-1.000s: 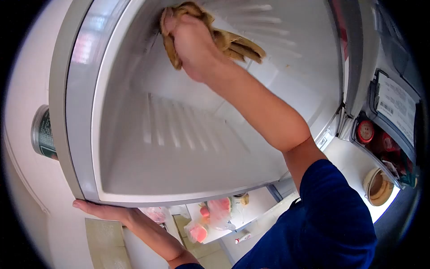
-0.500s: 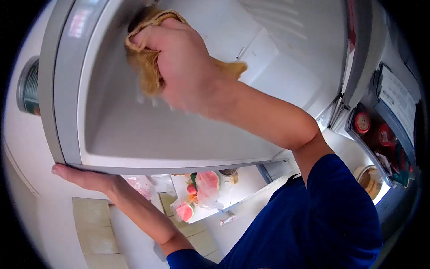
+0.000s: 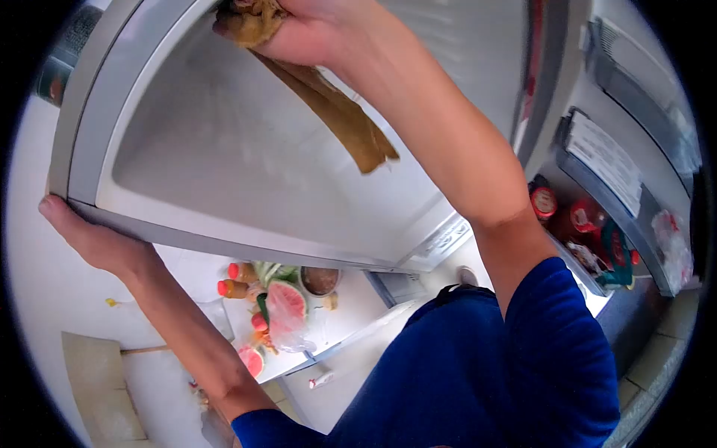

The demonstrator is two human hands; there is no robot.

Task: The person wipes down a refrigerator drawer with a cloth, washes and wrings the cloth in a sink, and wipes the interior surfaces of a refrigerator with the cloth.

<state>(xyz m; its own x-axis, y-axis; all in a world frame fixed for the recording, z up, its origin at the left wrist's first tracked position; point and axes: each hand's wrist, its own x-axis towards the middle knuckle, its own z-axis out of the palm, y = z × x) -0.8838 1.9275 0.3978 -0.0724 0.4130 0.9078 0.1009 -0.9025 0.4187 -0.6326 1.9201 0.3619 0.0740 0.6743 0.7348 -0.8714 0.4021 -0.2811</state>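
Observation:
At the top of the view, my right hand [image 3: 306,33] is closed around a brownish-yellow cloth [image 3: 336,112]. One part of the cloth is bunched under my fingers against the upper inside edge of a white, grey-framed refrigerator compartment [image 3: 187,175]. A long strip of it hangs down across the white interior. My left hand [image 3: 101,235] lies against the outside of the grey frame at its lower left corner. One fingertip shows at that corner; the other fingers are hidden.
Door shelves [image 3: 605,160] with red-lidded jars [image 3: 544,201] and a plastic bag [image 3: 672,250] stand at the right. Below the compartment, a white surface [image 3: 347,306] carries cut watermelon [image 3: 287,306], bottles with red caps [image 3: 233,288] and a pot [image 3: 320,279]. A dark green can [image 3: 54,81] stands far left.
My right hand has moved up along the compartment's inner edge, and the cloth now trails in a long strip. The view has shifted; my left hand stays at the frame's lower corner.

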